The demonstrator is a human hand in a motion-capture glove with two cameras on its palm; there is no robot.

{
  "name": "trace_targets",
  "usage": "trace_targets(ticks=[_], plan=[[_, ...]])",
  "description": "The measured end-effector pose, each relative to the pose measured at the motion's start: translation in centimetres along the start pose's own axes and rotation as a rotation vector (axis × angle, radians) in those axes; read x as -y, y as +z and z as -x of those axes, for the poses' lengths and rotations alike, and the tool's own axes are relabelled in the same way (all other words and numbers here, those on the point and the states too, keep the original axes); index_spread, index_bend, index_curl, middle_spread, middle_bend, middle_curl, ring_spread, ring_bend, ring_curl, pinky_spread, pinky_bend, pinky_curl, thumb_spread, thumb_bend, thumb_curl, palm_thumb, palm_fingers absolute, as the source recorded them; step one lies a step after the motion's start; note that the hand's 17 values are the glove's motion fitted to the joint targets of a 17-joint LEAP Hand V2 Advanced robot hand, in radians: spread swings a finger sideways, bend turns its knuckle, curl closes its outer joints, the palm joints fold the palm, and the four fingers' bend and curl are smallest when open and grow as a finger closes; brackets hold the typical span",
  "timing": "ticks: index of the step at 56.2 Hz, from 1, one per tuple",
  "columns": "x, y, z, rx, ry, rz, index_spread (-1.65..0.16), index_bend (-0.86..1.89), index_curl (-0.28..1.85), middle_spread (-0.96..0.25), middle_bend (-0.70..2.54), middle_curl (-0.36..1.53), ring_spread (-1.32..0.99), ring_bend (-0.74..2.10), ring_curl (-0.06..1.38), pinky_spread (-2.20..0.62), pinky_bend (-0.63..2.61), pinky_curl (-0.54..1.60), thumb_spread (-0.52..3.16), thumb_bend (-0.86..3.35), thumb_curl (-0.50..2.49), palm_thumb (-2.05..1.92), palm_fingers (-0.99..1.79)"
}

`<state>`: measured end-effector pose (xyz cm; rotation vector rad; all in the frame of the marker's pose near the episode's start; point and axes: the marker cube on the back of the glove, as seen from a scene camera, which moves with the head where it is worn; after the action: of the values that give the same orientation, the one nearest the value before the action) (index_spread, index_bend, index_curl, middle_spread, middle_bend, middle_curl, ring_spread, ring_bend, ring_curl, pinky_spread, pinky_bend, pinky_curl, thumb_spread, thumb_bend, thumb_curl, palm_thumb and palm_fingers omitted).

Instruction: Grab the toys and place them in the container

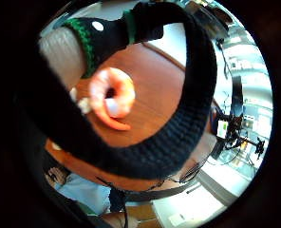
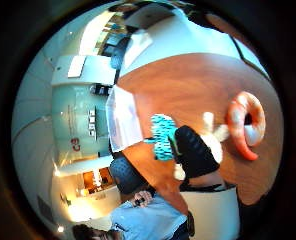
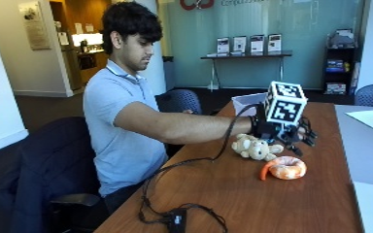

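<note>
Shrimp toy (image 3: 286, 168) and teddy (image 3: 254, 146) lie under the gloved right hand (image 3: 289, 133); grip unclear.

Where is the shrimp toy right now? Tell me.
In the outside view the shrimp toy lies curled on the wooden table, beside the teddy bear, on the side farther from the person, below the gloved right hand.
</note>
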<state>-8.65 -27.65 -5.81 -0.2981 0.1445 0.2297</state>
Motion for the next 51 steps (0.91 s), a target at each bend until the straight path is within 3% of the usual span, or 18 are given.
trace_targets(ticks=[10, 16, 22, 29, 32, 39, 51], plan=[[0.5, 5.6, -4.4, -0.038, 0.073, 0.132, -0.31, 0.14, 0.29, 0.01, 0.13, 0.27, -0.01, 0.21, 0.28, 0.05, 1.05, 0.36, 1.44, 0.03, 0.33, 0.11, -0.10], [1.0, 9.1, -4.4, -0.200, 0.085, 0.161, -0.31, 0.11, 0.26, 0.03, 0.12, 0.26, -0.01, 0.19, 0.28, 0.01, 1.17, 0.38, 1.45, 0.04, 0.33, 0.13, -0.11], [1.1, 9.6, -4.5, -0.173, 0.044, 0.078, -0.31, 0.09, 0.23, 0.04, 0.13, 0.24, -0.01, 0.32, 0.32, -0.12, 1.26, 0.41, 1.53, 0.08, 0.34, 0.21, -0.04], [1.6, 9.6, -4.5, -0.170, 0.030, -0.050, -0.31, 0.14, 0.21, 0.06, 0.12, 0.22, -0.04, 0.64, 0.39, -0.20, 1.32, 0.40, 1.65, 0.23, 0.38, 0.42, 0.27], [1.9, 9.4, -4.6, -0.177, 0.017, -0.107, -0.30, 0.10, 0.20, 0.06, 0.23, 0.25, -0.08, 0.78, 0.43, -0.23, 1.33, 0.40, 1.67, 0.31, 0.40, 0.50, 0.46], [2.1, 7.9, -5.3, -0.119, 0.031, -0.156, -0.29, 0.12, 0.19, 0.05, 0.31, 0.30, -0.13, 0.97, 0.52, -0.27, 1.32, 0.41, 1.62, 0.45, 0.46, 0.67, 0.63], [2.1, -1.8, -1.4, 0.052, 0.057, -0.270, -0.27, 0.15, 0.20, 0.05, 0.37, 0.36, -0.18, 1.02, 0.57, -0.30, 1.33, 0.43, 1.58, 0.53, 0.56, 0.80, 0.65]])
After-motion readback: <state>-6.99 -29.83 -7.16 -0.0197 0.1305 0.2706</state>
